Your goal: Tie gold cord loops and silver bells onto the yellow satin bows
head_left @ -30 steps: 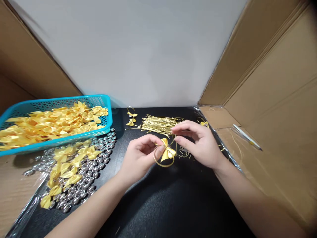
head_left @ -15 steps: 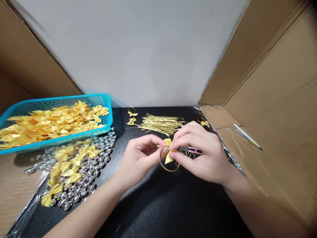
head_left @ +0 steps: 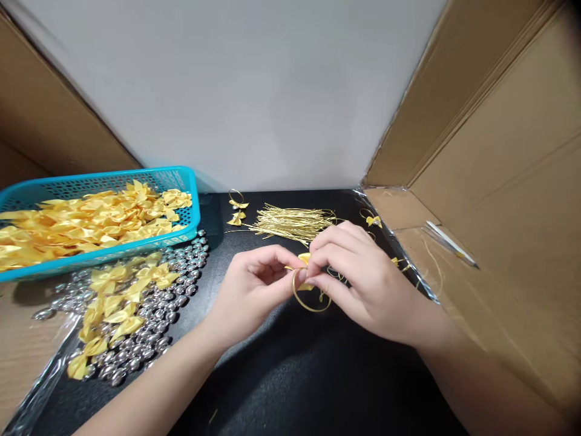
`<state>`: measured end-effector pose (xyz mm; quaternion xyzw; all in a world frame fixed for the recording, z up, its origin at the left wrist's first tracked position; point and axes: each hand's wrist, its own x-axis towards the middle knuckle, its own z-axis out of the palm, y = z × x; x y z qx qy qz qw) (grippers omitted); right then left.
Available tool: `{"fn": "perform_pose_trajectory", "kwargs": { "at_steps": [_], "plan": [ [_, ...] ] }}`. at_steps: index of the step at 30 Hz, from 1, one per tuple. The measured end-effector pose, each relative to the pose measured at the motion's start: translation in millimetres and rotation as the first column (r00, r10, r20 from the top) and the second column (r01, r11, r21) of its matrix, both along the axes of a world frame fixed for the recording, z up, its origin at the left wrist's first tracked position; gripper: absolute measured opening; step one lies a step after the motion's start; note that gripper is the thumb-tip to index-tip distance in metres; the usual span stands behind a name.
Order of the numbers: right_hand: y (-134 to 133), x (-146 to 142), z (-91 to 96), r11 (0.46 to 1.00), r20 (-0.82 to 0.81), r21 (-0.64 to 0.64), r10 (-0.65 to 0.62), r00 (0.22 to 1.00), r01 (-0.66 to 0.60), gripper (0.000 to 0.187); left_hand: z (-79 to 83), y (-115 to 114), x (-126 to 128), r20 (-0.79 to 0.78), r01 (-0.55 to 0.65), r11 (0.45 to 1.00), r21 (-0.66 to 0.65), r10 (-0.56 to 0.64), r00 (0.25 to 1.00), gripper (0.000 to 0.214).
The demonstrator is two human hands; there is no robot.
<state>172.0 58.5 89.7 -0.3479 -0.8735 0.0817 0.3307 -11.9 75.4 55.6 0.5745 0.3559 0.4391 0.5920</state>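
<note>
Over the black mat (head_left: 295,375) my left hand (head_left: 254,290) and my right hand (head_left: 358,281) meet at a small yellow ribbon bow (head_left: 303,260) with a gold cord loop (head_left: 313,303) hanging under it. Both hands pinch the bow between thumb and fingertips, and the right hand's fingers cover most of it. A bundle of cut gold cords (head_left: 293,221) lies just beyond the hands.
A blue basket (head_left: 193,200) full of yellow bows stands at the left. In front of it lie silver bells (head_left: 149,327) with loose bows on top. Finished bows with loops (head_left: 236,209) lie near the wall. Cardboard walls (head_left: 508,181) close in the right side and hold a white pen (head_left: 449,242).
My right hand came down from above the bow, closed on it and now covers it more. The view shifted slightly, so everything sits a little lower left.
</note>
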Motion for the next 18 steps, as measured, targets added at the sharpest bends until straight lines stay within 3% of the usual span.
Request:
{"fn": "perform_pose_trajectory", "kwargs": {
  "at_steps": [8,13,18],
  "plan": [
    [12.1,-4.5,-13.9,0.992,-0.25,0.0,0.125,0.96,-0.129,0.01,-2.4,0.5,1.1,-0.025,-0.098,0.995,-0.012,0.098,0.995,0.015],
    [19.1,-6.0,-29.3,0.973,-0.474,-0.114,0.123,0.872,-0.199,0.009,-4.3,2.7,3.2,-0.009,-0.135,0.99,-0.042,0.134,0.991,0.018],
    [26.4,-3.0,-37.5,0.983,-0.447,-0.099,0.094,0.89,-0.154,0.011,-6.5,6.1,4.1,-0.01,-0.142,0.988,-0.061,0.141,0.99,0.015]
  ]
}}
